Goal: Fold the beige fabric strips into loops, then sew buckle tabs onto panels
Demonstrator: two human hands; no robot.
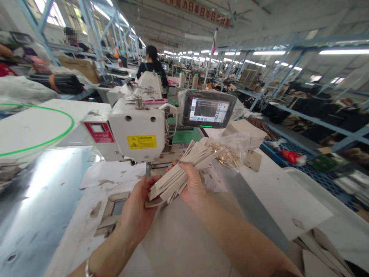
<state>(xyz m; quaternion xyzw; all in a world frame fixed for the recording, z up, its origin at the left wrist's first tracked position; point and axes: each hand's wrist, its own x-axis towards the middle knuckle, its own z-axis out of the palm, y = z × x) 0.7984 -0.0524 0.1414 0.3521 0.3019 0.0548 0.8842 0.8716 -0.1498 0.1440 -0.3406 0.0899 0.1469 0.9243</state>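
Observation:
A bundle of beige strips (pixel 170 181) is held up in front of the sewing machine (pixel 138 130). My left hand (pixel 141 207) has its fingers wrapped round the lower left end of the bundle. Around the middle of the same strips closes my right hand (pixel 191 184), its thumb on top. Just beyond the bundle's far end lies a clear plastic bag of gold-coloured metal pieces (pixel 229 156). Beige frame-shaped pieces (pixel 111 213) rest on the table left of my left hand.
A control screen (pixel 207 111) stands behind the bag. Stacked beige sheets (pixel 245 132) lie to its right, and more beige pieces (pixel 323 254) at the lower right. A person (pixel 152 65) sits farther back. A blue crate (pixel 311 157) is on the right.

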